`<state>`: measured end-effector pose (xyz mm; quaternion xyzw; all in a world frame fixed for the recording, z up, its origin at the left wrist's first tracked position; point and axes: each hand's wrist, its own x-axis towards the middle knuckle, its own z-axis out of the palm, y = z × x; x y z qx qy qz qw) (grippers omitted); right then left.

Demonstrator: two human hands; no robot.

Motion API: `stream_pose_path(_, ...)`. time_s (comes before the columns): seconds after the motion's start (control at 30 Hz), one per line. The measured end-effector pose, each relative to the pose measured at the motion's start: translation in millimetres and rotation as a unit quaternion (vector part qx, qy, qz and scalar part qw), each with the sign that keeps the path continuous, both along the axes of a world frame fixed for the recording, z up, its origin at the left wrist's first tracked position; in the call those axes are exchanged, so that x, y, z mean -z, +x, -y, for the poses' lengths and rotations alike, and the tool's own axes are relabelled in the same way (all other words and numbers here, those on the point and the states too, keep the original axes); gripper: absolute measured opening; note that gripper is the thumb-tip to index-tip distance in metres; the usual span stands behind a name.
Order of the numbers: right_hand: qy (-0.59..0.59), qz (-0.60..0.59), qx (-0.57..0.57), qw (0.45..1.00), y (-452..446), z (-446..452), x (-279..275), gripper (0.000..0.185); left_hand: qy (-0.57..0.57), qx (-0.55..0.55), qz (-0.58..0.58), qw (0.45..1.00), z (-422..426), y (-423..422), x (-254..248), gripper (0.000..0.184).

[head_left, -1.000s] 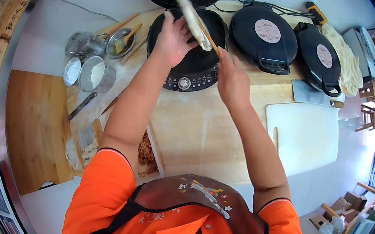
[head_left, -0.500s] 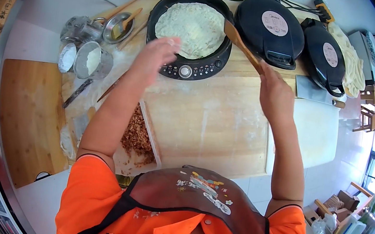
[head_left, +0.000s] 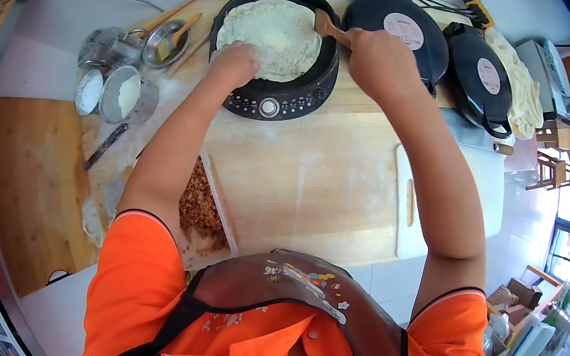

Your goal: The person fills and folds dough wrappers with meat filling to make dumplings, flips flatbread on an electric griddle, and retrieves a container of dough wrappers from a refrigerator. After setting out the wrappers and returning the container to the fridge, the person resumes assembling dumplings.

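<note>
Grips a wooden spatula (head_left: 333,31) in the right hand (head_left: 383,64) beside a flatbread (head_left: 276,37) in the open griddle (head_left: 298,102) at the counter (head_left: 314,182)'s far edge, and curves the left hand (head_left: 235,64) over the bread's near-left rim, cannot tell whether pinching.

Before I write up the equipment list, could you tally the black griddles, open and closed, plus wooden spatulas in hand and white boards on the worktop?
Open black griddle: 1
Closed black griddles: 2
Wooden spatula in the right hand: 1
White board: 1
Total: 5
</note>
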<state>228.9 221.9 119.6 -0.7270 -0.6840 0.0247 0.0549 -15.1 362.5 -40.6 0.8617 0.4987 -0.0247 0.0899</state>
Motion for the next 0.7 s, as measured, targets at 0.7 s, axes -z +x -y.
stream_pose_path(0.7, -0.153, -0.683, 0.104, 0.707, 18.5, -1.3, 141.8, 0.024, -0.077, -0.069, 0.156, 0.982, -28.1, 72.3, 3.4, 0.062)
